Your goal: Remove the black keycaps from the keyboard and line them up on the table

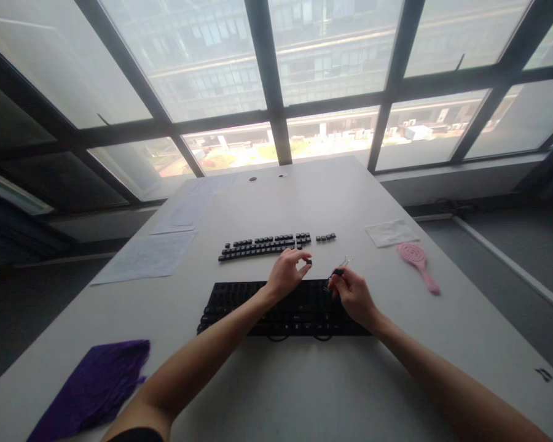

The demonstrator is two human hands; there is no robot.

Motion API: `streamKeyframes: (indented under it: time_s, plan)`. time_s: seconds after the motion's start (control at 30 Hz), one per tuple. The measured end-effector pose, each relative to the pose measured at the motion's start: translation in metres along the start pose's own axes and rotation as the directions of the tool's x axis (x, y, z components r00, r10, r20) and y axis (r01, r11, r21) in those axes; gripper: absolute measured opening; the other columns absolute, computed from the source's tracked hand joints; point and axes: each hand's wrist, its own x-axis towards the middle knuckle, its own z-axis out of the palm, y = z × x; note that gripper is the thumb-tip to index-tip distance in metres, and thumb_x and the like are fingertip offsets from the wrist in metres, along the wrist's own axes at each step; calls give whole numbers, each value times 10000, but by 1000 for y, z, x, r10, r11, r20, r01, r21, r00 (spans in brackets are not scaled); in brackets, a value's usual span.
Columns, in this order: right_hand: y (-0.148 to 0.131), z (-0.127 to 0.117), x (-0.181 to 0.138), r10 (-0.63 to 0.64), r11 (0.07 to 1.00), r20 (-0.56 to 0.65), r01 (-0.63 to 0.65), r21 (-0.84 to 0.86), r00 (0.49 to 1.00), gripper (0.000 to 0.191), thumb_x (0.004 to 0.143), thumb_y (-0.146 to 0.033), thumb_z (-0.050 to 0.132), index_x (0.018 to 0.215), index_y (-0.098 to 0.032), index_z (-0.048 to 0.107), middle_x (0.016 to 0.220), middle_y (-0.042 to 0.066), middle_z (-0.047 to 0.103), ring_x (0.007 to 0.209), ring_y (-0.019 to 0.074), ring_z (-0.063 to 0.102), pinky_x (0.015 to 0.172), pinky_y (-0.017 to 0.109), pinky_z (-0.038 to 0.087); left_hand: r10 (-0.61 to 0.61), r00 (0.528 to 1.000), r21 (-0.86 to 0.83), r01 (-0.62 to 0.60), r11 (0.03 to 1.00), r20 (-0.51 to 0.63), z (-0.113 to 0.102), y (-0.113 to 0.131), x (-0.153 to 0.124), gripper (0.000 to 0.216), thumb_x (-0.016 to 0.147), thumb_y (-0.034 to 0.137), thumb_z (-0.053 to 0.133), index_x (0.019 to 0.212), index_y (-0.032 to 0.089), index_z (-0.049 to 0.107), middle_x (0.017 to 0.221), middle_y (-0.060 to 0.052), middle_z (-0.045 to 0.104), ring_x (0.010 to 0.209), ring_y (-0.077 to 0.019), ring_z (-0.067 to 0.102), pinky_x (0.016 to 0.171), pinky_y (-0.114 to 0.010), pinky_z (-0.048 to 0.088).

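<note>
A black keyboard (239, 294) lies on the white table, and many of its upper key positions look bare of caps. Above its far edge, my left hand (288, 270) pinches a small black keycap (308, 262) between thumb and finger. To the right, my right hand (352, 294) is closed on a keycap puller (338, 272) with a black grip and thin wire ends, held over the right part of the keyboard. Beyond the keyboard, loose black keycaps (262, 247) sit in rows, with a short separate row (325, 237) at their right.
Paper sheets (147, 258) cover part of the left side. A purple cloth (94, 387) lies at the near left. On the right are a white tissue (391, 233), a pink hairbrush (415, 258) and a small dark item (544, 374) near the edge. Windows stand behind the table.
</note>
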Motion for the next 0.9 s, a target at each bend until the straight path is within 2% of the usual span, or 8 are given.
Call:
streamKeyframes:
  time_s: [0.2,0.37,0.6,0.77,0.9]
  plan:
    - [0,0,-1,-14,1000,9,14,-8,1000,241,969,-364,511,791,-212,569,685,16,638,554,151,562,545,261,436,53,992,229,-77,970,112,14,-36,38,35,828,194,727,837,209,757,893,-31,741,847,-211,569,838,-354,475]
    - [-2,-1,0,-23,1000,21,23,-16,1000,226,969,-334,506,792,-210,574,696,12,640,553,149,564,548,264,427,80,996,335,-87,938,36,18,-44,47,36,825,222,737,835,223,771,1012,-56,688,954,-238,535,903,-392,466]
    - [-4,-2,1,-27,1000,30,28,-11,999,230,968,-329,509,789,-204,580,642,-1,599,540,146,549,549,263,416,50,999,368,-46,929,1,18,-48,52,27,815,209,742,822,225,763,1030,-69,651,989,-258,516,916,-421,474]
    - [-4,-3,2,-21,999,12,21,30,1000,235,969,-347,502,800,-200,577,630,-5,577,546,151,535,555,266,414,58,998,347,-45,937,-29,9,-39,50,42,828,214,730,864,209,749,1042,-68,656,988,-248,523,932,-409,467]
    - [-8,-3,1,-53,998,-53,51,-40,997,237,958,-332,511,766,-200,555,640,-9,536,584,154,495,579,269,388,93,994,288,-74,955,-52,-1,-7,27,123,906,172,606,907,200,726,1032,-59,661,981,-228,535,939,-392,454]
